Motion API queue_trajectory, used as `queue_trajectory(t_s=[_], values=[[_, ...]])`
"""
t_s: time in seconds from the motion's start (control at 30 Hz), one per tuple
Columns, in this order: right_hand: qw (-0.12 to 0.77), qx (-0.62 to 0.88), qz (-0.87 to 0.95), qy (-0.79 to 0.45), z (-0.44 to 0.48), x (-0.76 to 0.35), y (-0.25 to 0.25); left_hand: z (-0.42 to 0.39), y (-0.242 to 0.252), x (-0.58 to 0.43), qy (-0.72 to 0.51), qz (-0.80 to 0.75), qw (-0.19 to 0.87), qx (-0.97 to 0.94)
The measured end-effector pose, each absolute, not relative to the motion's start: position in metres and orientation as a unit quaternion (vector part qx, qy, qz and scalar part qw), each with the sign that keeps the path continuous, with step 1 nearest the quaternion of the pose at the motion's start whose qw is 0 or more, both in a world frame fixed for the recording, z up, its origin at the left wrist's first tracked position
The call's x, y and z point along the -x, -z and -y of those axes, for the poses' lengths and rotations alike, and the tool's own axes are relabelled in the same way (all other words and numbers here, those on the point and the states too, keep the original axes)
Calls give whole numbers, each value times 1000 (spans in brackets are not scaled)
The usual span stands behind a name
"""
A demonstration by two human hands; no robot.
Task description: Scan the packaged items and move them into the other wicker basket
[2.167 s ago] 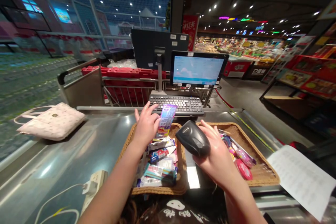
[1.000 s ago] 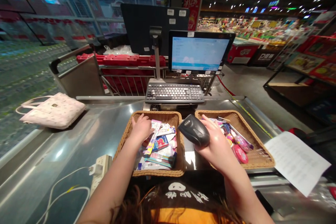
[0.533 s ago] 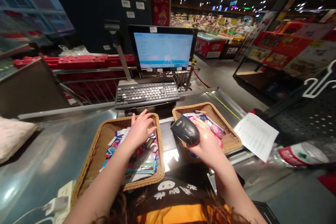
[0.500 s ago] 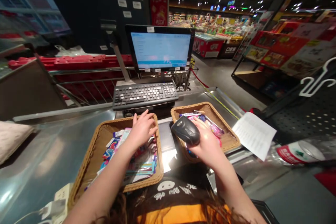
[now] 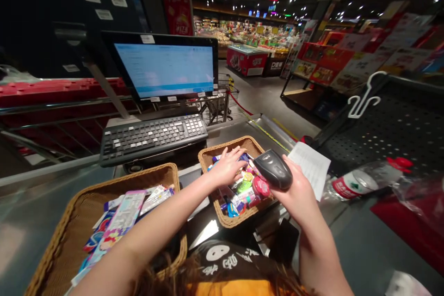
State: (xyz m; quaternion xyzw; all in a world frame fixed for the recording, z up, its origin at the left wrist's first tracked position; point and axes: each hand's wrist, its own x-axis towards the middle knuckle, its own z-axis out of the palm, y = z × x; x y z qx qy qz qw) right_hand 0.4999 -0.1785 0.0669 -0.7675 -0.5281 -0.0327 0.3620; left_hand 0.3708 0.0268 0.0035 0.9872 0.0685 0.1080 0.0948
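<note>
Right grip [image 5: 294, 189] is curling round a black handheld scanner [image 5: 273, 169], whose body is covering most of the fingers. I am holding the scanner above the right side of a wicker basket [image 5: 239, 220], which is resting below and to the left of this grip. Left grip [image 5: 227, 169] is hanging over the same basket, left of the scanner and apart from it; I am spreading its fingers over the contents. Whether these fingertips are touching the small packaged goods [image 5: 243, 201] beneath, I cannot tell. Below and between the two grips, a round red container [image 5: 261, 186] and a green packet [image 5: 245, 182] are lying among those goods.

To the left of the left grip and nearer me, a second basket [image 5: 69, 236] is standing partly under my left forearm [image 5: 149, 240]; long flat packets [image 5: 126, 210] are lying in it. Both baskets are resting on a metal worktop [image 5: 31, 212]. Beyond the left grip and to its left, a black keyboard [image 5: 152, 138] is sitting before a monitor [image 5: 166, 69], which is showing a pale blue display.

Just beyond the right grip and to its right, a sheet of paper [image 5: 312, 162] is lying, its print being too small to read. Further right of that grip, a clear bottle [image 5: 357, 184] with a red cap is lying on its side. Beyond the bottle, a white hanger [image 5: 364, 99] is hanging by a black perforated panel [image 5: 398, 134].
</note>
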Motion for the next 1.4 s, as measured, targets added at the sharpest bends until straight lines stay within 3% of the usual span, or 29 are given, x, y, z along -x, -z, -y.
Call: queue_trajectory(t_s=[0.37,0.7,1.4], values=[[370,803,466,45,201,-535,-61,-29,64,-475,-3,-17,48,-999],[372,810,452,27,207,-549,-58,-15,67,-479,-7,-56,45,-997],[402,785,471,17,209,-557,-57,8,81,-477,28,-135,179,-974]])
